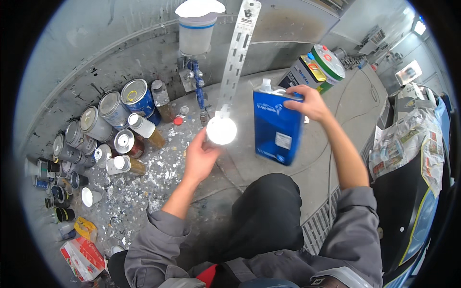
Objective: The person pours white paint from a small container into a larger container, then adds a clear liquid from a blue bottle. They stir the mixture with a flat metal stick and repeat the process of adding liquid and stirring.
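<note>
My left hand (pixel 200 154) is closed around the side of a small cup (pixel 222 131), whose round white top glares brightly. A long slotted metal strip (pixel 236 57) rises from the cup's far edge; I cannot tell whether its lower end is inside. To the right, my right hand (pixel 307 103) grips the top of a blue rectangular metal can (pixel 277 127). The can hangs nearly upright above the floor, slightly blurred, with its pale spout (pixel 265 85) at the upper left corner. Cup and can are apart.
Several paint tins (pixel 110 109) and bottles (pixel 144 128) line the curved wall at left. A spray gun (pixel 197 79) with a translucent cup (pixel 196 36) hangs ahead. At far right stand a large container (pixel 329 67) and a newspaper-covered panel (pixel 408 139). A hose (pixel 330 168) crosses the floor.
</note>
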Demonstrator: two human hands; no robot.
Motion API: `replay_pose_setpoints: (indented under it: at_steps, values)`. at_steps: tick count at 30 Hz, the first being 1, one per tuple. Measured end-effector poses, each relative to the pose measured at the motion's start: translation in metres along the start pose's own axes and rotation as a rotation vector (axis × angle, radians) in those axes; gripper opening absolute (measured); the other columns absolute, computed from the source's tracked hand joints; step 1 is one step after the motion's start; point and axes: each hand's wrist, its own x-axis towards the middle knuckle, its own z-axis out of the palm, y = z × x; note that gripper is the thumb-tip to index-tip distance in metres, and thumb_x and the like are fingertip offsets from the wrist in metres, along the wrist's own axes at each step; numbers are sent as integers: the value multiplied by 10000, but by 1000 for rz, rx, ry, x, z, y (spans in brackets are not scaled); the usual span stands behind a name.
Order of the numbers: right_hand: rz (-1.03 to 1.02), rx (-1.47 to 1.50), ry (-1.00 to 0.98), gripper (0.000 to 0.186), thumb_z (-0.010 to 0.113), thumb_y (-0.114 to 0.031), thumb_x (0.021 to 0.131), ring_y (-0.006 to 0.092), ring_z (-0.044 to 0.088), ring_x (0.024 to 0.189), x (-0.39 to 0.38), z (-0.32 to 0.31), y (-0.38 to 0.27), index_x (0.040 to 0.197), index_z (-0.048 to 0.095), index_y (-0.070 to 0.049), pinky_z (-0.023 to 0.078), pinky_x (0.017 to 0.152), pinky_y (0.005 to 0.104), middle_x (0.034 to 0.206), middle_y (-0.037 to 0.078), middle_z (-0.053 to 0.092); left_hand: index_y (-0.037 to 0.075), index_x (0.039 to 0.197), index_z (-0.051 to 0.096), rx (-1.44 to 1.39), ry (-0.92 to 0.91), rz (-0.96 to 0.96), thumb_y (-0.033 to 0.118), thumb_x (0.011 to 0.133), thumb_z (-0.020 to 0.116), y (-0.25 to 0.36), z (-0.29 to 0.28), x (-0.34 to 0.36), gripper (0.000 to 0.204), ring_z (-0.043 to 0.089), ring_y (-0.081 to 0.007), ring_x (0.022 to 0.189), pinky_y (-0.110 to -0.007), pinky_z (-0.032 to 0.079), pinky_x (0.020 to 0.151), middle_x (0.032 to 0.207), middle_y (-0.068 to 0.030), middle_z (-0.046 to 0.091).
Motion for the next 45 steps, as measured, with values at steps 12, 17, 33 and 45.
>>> replay_pose_setpoints:
  at_steps: [12, 17, 33, 45]
  values:
    - [160, -215, 560, 828, 848, -578, 857, 526, 481, 1416, 73, 173, 45, 1523, 640, -130, 437, 1165, 575, 1588, 245, 517, 32, 1594, 548, 62, 50, -65, -42, 933, 790, -12, -37, -26, 708, 665, -162, 1312, -343, 550, 1107, 1461, -69, 679]
    - [-153, 249, 374, 632, 760, -447, 1011, 315, 705, 1198, 52, 102, -42, 1454, 678, -4, 537, 1049, 398, 1366, 174, 717, 2, 1536, 568, 14, 29, -60, -100, 886, 813, -24, -42, -27, 702, 679, -160, 1293, -345, 548, 1122, 1413, -50, 696]
    - [-317, 498, -275, 210, 767, -51, 1019, 95, 674, 872, -34, 91, -200, 1225, 788, -12, 553, 778, 279, 990, 17, 753, 71, 1559, 595, 95, 7, -50, -34, 874, 837, -64, -67, -12, 734, 667, -256, 1327, -393, 564, 1096, 1475, -134, 649]
    - [-497, 381, -136, 182, 749, 17, 995, 131, 718, 908, -35, 88, -233, 1168, 805, 20, 568, 814, 300, 996, 48, 781, 70, 1559, 593, 170, -5, 17, -62, 895, 813, -52, -87, -18, 712, 666, -229, 1343, -381, 571, 1098, 1487, -117, 654]
